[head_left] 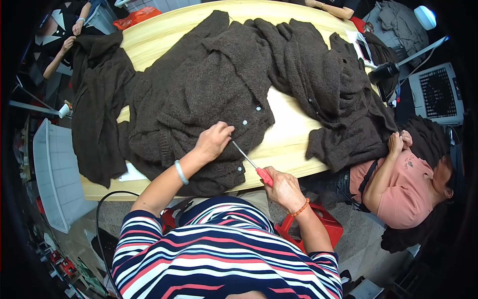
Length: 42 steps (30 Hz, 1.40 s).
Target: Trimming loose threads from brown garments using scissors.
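Observation:
A dark brown knitted cardigan [199, 84] with pale shiny buttons [244, 122] lies bunched on the table in front of me. My left hand [215, 141] is closed in a pinch on its knit, just left of the buttoned edge. In my right hand [284, 188], at the table's near edge, is a red-handled tool [264, 175] with a thin metal shaft, like a screwdriver. Its shaft slants up and left to the fingers of my left hand. The very tip, and whatever it touches there, cannot be made out.
More dark knitwear [328, 84] covers the right of the wooden table [286, 134]. A co-worker in a pink top [403, 192] handles it at the right; another person's hands [69, 42] hold dark knitwear at the far left. A white bin [55, 174] and a red stool [323, 224] stand nearby.

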Tool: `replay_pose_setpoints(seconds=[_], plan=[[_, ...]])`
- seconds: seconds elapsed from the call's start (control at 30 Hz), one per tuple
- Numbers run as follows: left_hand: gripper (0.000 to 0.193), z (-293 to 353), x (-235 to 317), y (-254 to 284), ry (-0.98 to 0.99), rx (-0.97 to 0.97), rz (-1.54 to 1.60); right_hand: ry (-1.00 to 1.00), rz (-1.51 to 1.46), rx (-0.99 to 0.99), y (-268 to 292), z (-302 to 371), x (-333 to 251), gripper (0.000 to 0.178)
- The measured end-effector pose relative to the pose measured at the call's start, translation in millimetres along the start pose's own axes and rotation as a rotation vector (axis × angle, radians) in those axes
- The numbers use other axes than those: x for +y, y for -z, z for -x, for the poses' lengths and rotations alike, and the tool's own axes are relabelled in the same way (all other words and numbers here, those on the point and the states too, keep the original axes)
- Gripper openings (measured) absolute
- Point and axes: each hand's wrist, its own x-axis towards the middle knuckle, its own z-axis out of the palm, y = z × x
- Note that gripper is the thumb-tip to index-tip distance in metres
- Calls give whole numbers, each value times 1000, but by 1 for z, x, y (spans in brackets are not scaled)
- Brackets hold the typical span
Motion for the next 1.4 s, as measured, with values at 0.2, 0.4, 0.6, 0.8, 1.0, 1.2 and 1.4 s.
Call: replay_pose_setpoints(seconds=[0.2,0.4,0.6,0.8,1.0,1.2,1.4], plan=[[12,5,-32,-49,24,-143,-123,-26,169,-2,-12,2,7,18],[11,6,-33,-36,13,-155,-50,17,118,-96,1,0,5,17],[28,-25,-2,-34,92,90,202,21,-33,-69,25,0,28,27],[26,-51,-5,-66,134,60,-94,-41,37,-4,40,-15,38,23],[18,-51,-17,-58,235,-110,223,38,111,-122,38,-11,52,17],[29,-80,17,-44,127,139,103,-13,-30,52,59,-14,64,17],[15,-112,5,-79,328,-108,71,-90,69,57,70,-24,59,15]])
